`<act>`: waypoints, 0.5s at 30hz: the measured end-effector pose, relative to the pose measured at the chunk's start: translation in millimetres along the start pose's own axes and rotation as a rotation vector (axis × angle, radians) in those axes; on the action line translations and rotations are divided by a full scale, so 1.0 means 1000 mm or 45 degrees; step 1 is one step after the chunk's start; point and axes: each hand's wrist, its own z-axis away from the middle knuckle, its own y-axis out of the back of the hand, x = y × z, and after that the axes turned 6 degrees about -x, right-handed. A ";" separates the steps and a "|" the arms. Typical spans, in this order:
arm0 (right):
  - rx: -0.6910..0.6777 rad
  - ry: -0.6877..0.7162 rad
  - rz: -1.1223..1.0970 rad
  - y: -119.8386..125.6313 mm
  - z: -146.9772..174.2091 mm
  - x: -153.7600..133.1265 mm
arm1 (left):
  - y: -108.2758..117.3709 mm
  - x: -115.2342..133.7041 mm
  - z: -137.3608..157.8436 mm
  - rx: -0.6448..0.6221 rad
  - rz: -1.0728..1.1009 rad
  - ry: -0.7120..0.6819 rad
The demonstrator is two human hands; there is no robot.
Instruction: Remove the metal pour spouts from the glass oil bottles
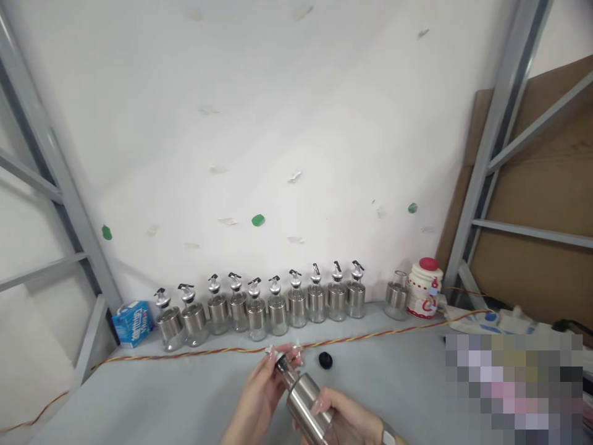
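Observation:
A glass oil bottle with a brushed steel sleeve lies tilted across the front middle, its neck pointing up and left. My right hand is wrapped round the bottle's lower body, thumb on the sleeve. At the mouth, my left hand closes its fingers on a pour spout with a black stopper at the neck; the fingers partly hide it. Just right of the left fingertips, a small clear piece is too blurred to name. A round black cap rests on the grey table beyond the bottle.
Several steel-sleeved bottles with spouts line the wall. A bottle without a spout stands beside a white and red jar. A blue box is at left. Twisted red-yellow wire crosses the table; metal posts flank it.

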 end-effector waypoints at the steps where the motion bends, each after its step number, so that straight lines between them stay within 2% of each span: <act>1: -0.018 0.010 0.016 -0.001 -0.002 0.001 | -0.002 -0.002 0.001 -0.004 0.068 0.014; 5: -0.033 0.050 0.040 -0.004 -0.003 0.002 | 0.006 -0.009 -0.001 0.138 0.210 -0.030; 9: 0.099 0.048 0.138 -0.011 -0.003 0.002 | 0.013 -0.012 -0.005 0.448 0.225 -0.034; 11: 0.190 0.110 0.256 -0.015 -0.005 0.003 | 0.013 -0.011 -0.005 0.547 0.216 -0.026; 15: 0.332 0.241 0.630 -0.021 -0.005 0.004 | 0.007 -0.005 -0.004 0.620 0.144 -0.041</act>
